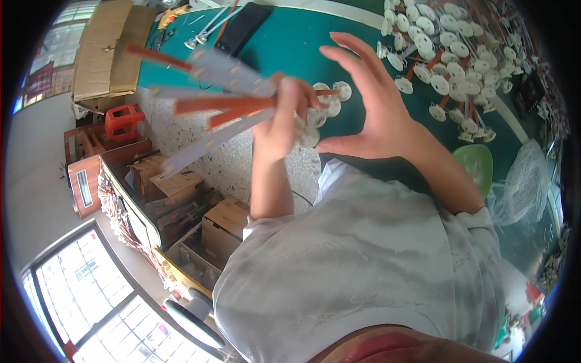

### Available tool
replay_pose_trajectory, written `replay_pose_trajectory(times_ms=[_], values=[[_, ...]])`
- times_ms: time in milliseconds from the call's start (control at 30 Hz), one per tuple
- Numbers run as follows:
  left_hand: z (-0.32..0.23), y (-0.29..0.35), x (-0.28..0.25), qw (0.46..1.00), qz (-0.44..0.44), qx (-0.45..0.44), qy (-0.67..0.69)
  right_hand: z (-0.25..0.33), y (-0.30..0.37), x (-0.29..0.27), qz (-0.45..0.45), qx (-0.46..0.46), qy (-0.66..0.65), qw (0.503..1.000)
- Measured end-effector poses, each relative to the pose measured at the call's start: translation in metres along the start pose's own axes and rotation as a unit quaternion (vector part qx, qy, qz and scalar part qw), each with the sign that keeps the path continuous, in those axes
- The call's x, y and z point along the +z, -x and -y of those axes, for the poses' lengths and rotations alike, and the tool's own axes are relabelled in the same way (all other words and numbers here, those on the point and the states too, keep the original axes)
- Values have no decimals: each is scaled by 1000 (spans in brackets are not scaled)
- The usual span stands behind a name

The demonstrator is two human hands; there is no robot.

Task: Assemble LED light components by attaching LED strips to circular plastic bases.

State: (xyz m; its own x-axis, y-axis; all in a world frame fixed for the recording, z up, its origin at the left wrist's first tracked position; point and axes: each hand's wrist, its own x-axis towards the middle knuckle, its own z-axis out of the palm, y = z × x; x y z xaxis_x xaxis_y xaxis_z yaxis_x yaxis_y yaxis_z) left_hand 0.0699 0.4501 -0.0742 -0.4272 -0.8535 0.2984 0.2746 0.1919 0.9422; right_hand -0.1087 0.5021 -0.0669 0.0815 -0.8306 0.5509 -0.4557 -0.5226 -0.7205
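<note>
My left hand (281,118) is closed round a bundle of LED strips (227,104). They fan out to the left, some showing a grey face with small yellow chips, others a reddish-brown face. Their white round ends (330,107) stick out on the right side of that hand. Motion blurs the strips and the fingers. Just to the right, my right hand (384,115) is open, its thumb and fingers spread wide in a C shape near the white ends. Nothing is in it, and it appears apart from the bundle.
Many similar pieces with white round ends (457,69) lie heaped at the right on the green table (302,36). A black case (243,27) and a yellow-handled tool (172,17) lie at the back. A green bowl (475,166), clear plastic bag (523,187), red stool (124,121) and cardboard boxes (227,230) surround me.
</note>
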Motion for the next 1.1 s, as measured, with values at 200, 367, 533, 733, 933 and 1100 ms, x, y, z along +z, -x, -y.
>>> replay_pose_trajectory(times_ms=[200,367,533,733,933,1100], values=[[7,-39,39,876,189,189,-402,-15,-15,3,-48,56,-125,989],[-16,-81,-15,833,318,88,-444,-13,-9,-24,-198,197,-351,894],[28,-184,-188,708,38,3,-705,7,-13,-48,-188,122,-328,918],[94,-242,-260,582,169,-103,-789,-7,-1,-42,-214,131,-332,909],[101,-260,-255,608,187,-230,-736,-6,-3,-44,-183,193,-318,910],[112,-259,-244,564,230,-221,-762,-9,-6,-42,-186,175,-253,933]])
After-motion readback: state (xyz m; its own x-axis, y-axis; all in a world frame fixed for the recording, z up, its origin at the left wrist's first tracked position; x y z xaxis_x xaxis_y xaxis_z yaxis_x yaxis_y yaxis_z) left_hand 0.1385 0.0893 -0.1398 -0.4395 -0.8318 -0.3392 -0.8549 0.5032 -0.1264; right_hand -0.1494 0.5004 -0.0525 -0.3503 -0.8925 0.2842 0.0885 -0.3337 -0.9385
